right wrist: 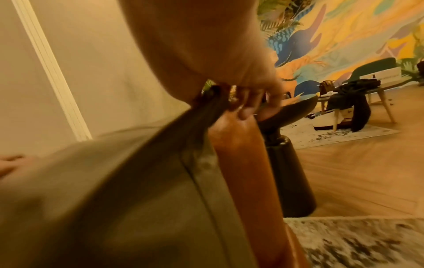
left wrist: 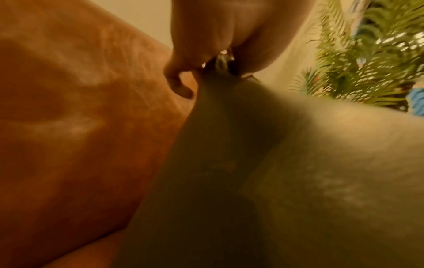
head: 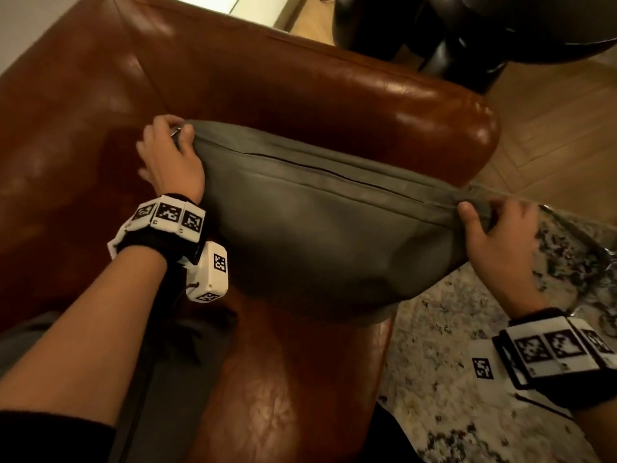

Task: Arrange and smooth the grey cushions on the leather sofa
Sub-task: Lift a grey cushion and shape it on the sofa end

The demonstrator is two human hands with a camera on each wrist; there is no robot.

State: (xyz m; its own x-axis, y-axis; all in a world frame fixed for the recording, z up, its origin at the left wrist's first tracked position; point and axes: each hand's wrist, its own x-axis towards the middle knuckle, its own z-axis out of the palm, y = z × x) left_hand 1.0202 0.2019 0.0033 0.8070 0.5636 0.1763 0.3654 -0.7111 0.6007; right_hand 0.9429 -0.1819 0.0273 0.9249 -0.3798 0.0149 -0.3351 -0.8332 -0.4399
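A grey cushion (head: 320,222) hangs stretched between my two hands above the arm of the brown leather sofa (head: 300,95). My left hand (head: 173,152) pinches the cushion's left top corner, by the zip's metal pull. My right hand (head: 490,228) grips the right top corner with the thumb on the near face. The zip seam runs along the top edge. In the left wrist view the left hand's fingers (left wrist: 218,45) pinch the corner of the cushion (left wrist: 252,181). In the right wrist view the right hand's fingers (right wrist: 252,101) clamp the bunched corner of the cushion (right wrist: 137,190).
A black round side table (head: 467,31) stands beyond the sofa arm on the wood floor (head: 551,135). A speckled rug (head: 467,379) lies at the right. A low table (right wrist: 367,94) with dark clothes stands far off by a painted wall.
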